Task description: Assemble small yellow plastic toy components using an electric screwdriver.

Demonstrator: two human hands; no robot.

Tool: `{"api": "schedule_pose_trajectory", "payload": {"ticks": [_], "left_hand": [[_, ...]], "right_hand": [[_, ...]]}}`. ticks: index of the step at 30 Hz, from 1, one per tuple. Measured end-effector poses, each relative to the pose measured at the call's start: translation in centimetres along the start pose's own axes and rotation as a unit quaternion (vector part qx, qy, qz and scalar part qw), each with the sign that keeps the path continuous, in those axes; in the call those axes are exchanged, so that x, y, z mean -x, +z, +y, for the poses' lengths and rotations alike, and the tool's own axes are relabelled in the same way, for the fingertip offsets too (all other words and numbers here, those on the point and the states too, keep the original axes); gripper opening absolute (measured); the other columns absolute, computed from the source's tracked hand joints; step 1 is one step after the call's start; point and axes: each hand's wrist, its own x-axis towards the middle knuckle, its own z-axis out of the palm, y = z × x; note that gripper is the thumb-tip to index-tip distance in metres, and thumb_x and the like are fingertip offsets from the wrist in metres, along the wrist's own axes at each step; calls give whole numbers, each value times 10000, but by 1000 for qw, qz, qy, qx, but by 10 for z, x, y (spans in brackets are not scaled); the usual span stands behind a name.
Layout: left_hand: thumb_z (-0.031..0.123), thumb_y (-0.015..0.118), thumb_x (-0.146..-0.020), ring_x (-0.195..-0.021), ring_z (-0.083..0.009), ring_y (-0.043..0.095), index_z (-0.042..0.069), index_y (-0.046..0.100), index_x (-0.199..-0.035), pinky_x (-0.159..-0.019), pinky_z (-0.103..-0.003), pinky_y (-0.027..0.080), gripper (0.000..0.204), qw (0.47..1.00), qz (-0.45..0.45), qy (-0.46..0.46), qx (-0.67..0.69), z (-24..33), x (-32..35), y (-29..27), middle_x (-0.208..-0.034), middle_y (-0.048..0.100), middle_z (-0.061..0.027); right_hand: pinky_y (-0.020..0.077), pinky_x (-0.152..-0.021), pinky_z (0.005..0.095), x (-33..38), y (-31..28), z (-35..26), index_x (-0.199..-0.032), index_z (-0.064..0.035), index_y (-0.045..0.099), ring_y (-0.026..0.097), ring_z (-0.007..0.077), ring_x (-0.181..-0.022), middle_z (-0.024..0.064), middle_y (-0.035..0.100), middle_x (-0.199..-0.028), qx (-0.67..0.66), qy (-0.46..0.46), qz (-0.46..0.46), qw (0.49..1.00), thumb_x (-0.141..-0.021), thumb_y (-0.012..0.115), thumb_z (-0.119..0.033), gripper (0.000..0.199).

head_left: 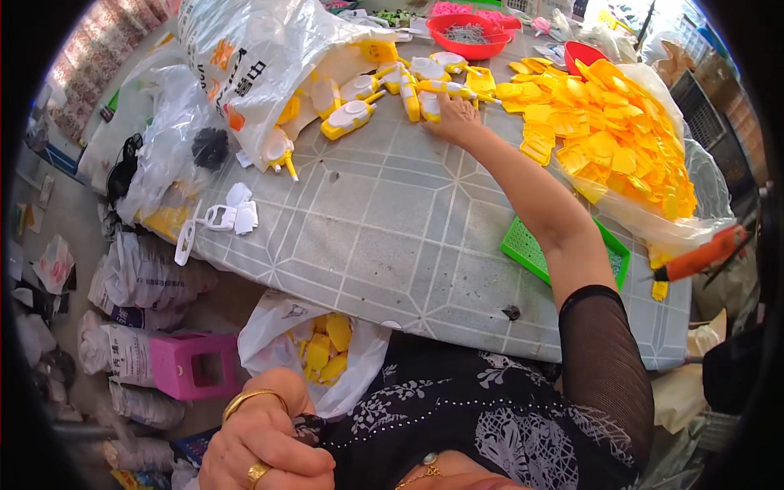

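Note:
My right hand (454,122) reaches to the far middle of the table, its fingers bent around the near end of a yellow and white plastic piece (429,104). Similar yellow and white pieces with thin stick-like ends lie around it, among them one piece (349,119) to the left. More of them spill from the mouth of a large white printed bag (245,61). Close to my body, my left hand (269,441) is closed, fingers curled in; whatever it may hold is hidden. It wears a ring and a bangle.
A heap of flat yellow plastic parts (612,122) covers the right side. A green basket (523,245) sits under my right forearm, near an orange-handled tool (704,251). A red bowl (467,37) holds small metal parts. White plastic parts (237,211) lie left; a pink stool (192,366) stands below.

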Motion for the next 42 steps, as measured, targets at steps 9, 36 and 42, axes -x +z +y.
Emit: {"api": "schedule_pose_trajectory", "payload": {"ticks": [9,36,42], "left_hand": [[91,733,-804,-576,-220,619,51,745,-898,-565,-366,499,103,989,0,-62,-134,-51,10,18,-838,700,-129],[400,824,-739,-1091,-356,579,40,578,-1280,-935,-461,466,695,790,-123,-308,-516,-244,141,30,-1194,616,-141],[405,824,-745,-1070,-350,580,35,577,-1286,-902,-458,466,701,800,-119,-303,-503,-240,145,32,-1172,622,-138]], "right_hand": [[547,-651,338,31,-34,64,-1233,-40,639,677,194,-733,132,732,-951,-442,157,-160,869,-924,618,-478,537],[553,-735,387,251,-115,177,-1017,-10,689,707,268,-815,147,711,-906,-158,21,195,968,-934,657,-132,151],[516,-941,508,148,-106,198,-1179,-70,662,617,389,-1159,211,639,-1193,96,130,165,973,-878,648,-218,335]]}}
